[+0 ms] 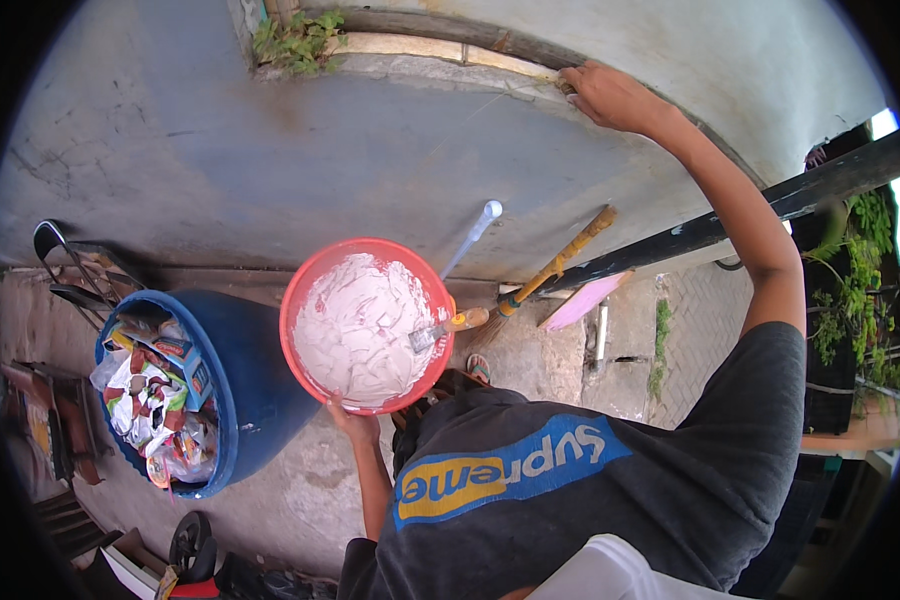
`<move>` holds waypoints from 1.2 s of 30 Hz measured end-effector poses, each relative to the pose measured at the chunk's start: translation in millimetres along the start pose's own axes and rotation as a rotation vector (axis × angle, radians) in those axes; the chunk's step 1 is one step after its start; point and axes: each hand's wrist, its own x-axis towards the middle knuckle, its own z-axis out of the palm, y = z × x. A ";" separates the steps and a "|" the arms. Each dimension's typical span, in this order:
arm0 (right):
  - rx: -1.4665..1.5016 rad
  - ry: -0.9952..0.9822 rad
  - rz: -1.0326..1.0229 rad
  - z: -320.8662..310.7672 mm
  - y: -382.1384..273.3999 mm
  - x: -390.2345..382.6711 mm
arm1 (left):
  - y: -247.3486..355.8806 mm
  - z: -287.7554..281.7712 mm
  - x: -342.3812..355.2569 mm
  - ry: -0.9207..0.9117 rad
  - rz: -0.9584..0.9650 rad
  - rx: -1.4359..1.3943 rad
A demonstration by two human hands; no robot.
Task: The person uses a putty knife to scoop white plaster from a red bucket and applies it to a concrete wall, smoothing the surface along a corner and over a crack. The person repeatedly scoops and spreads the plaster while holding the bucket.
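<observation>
My left hand (355,422) grips the near rim of a round red basin (288,335) from below and holds it out in front of my body. Thick whitish paste (355,320) fills much of the basin. A putty knife (452,328) rests in it, its blade in the paste and its wooden handle over the right rim. My right arm reaches far up to the wall ledge (450,50). There my right hand (615,97) is closed, fingertips at the ledge's edge; what they pinch is too small to tell. A thin strand trails down-left from near them.
A blue drum (270,385) full of rubbish stands at left, with a chair frame (75,270) behind it. A broom (555,262) and a pale blue pole (472,238) lean against the wall (350,170). A dark beam (660,245) slants at right. Weeds (298,45) grow on the ledge.
</observation>
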 end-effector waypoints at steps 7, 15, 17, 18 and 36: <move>0.001 -0.163 0.104 -8.8 -5.6 29.2 | -5.8 -0.2 1.0 -0.051 -0.034 -0.017; 0.261 -0.395 0.166 -2.2 27.0 42.2 | -7.3 5.1 -15.8 0.002 -0.004 -0.051; 0.481 -0.485 0.338 -18.0 22.2 40.7 | -8.3 -2.9 -15.9 0.019 0.013 -0.053; 0.541 -0.505 0.378 -22.0 19.7 40.0 | -9.7 -6.3 -17.9 0.025 0.029 -0.047; 0.487 -0.459 0.424 -6.7 20.0 41.4 | 1.6 -19.3 -28.8 -0.019 0.009 -0.073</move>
